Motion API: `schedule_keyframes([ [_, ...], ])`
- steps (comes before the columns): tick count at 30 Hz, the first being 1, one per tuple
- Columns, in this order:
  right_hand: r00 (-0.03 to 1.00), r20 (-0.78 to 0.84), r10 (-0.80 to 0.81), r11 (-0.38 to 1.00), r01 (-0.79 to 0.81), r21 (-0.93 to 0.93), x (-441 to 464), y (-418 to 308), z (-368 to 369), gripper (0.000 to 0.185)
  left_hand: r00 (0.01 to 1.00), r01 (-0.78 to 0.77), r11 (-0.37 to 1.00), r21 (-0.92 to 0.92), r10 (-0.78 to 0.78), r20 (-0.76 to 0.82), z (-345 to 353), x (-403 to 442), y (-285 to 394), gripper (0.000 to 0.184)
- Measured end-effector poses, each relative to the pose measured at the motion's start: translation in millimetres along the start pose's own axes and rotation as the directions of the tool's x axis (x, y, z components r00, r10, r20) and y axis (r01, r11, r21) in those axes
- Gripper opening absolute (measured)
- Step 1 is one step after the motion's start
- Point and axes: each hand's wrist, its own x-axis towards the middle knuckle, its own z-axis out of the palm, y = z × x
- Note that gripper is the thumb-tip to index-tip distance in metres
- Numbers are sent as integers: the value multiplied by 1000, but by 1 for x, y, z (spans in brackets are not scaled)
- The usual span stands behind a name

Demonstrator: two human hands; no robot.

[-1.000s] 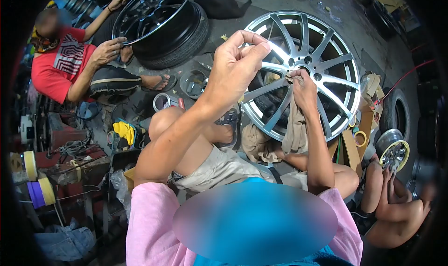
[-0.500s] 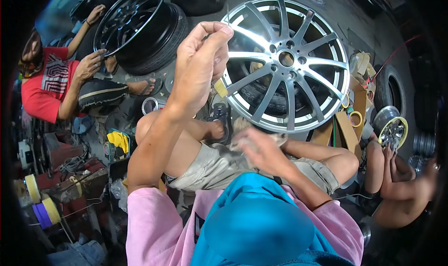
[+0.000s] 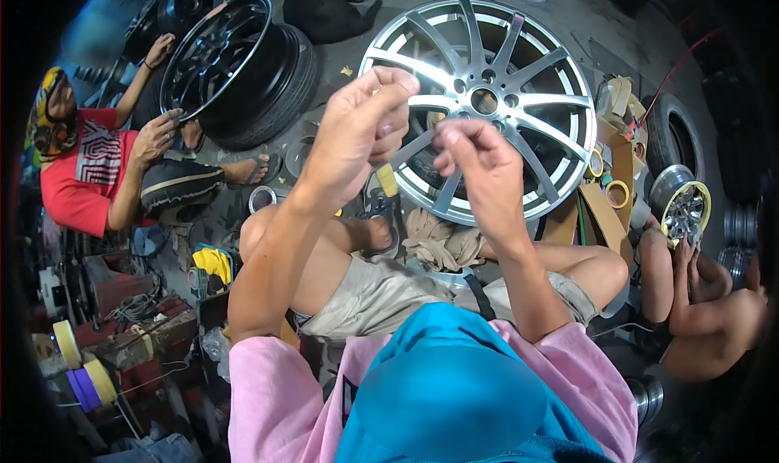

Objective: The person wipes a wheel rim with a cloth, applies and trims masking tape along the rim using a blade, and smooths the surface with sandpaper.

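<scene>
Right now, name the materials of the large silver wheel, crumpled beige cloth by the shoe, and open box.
Large wheel: seemingly metal, perhaps alloy; smooth, glossy silver, with bright glare. Beige cloth: fabric, fibre unclear; matte, with soft folds. Open box: likely cardboard; dull brown, with thin, stiff panels.

The multi-spoke alloy wheel is silver. Left of it, a T-shirt is red with a black-and-white geometric print, and trousers are black with pale striping; right of it, another rim is silver edged in yellow.
</scene>
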Motion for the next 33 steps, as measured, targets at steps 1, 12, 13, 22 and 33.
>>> schedule_keyframes([
  [1,999,-38,-22,999,23,46,7,-5,3,21,1000,-12,998,69,11,16,1,-1,-3,15],
  [12,960,-152,-234,943,262,206,23,-6,10,19,988,-140,949,283,117,97,1,-3,-15,15],
  [13,975,-143,-173,963,197,183,20,-9,4,17,995,-93,980,177,87,42,0,-5,-7,15],
  [22,920,340,-194,969,233,-79,-16,23,1,10,982,52,955,-291,3,187,-10,3,7,27],
  [33,955,291,54,968,21,-249,-53,52,-25,8,978,-41,759,650,163,-129,-140,67,47,44],
])
